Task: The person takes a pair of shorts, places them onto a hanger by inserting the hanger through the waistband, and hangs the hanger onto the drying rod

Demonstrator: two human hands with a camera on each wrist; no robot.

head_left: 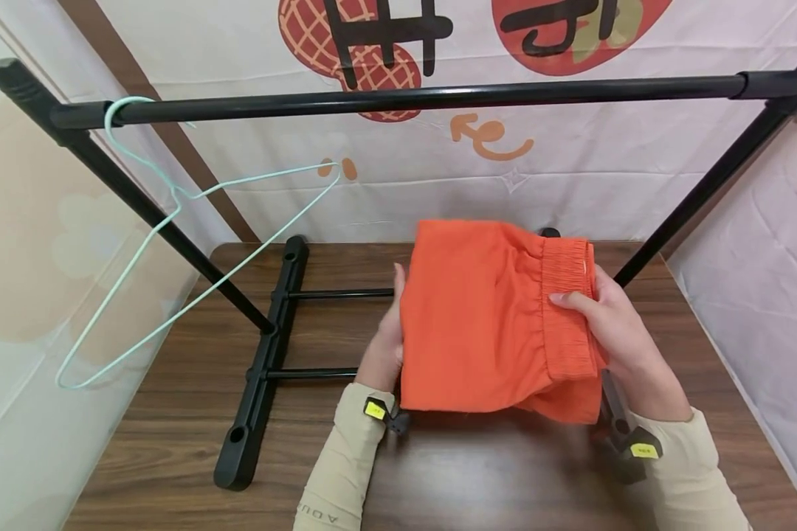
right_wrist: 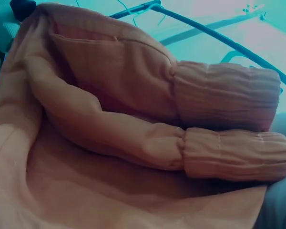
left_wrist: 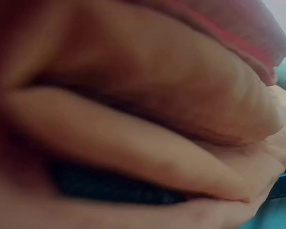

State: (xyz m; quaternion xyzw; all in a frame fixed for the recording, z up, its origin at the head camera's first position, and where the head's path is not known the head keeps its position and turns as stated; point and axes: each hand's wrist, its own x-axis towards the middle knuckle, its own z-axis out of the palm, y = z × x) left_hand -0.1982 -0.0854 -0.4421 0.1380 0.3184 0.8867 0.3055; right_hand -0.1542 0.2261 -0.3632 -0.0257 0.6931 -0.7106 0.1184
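You held the orange clothing (head_left: pixel 478 317) in front of you, over the brown table (head_left: pixel 173 435). It was folded into a soft, thick square, and its stretchy band (head_left: pixel 567 354) was on the right side. Your right hand (head_left: pixel 627 339) gripped that band, with the thumb lying on top and the other fingers tucked out of sight. Your left hand (head_left: pixel 388 335) was at the left edge of the clothing, touching it. The cloth hid most of those fingers, and the left wrist view was blurry, so I could not tell if they were curled around it. From the right wrist, you could see the band bunched up in two wrinkly layers.

A black rack stood on the table. Its long top bar (head_left: pixel 425 97) went across, with a slanting post at each end. A pale green hanger (head_left: pixel 176 198) hung by its hook near the left end of the bar, well apart from your hands. Below it was a long black foot (head_left: pixel 263 369), joined to two thin rods that ran behind the clothing. You wore light tan sleeves (head_left: pixel 342 461).
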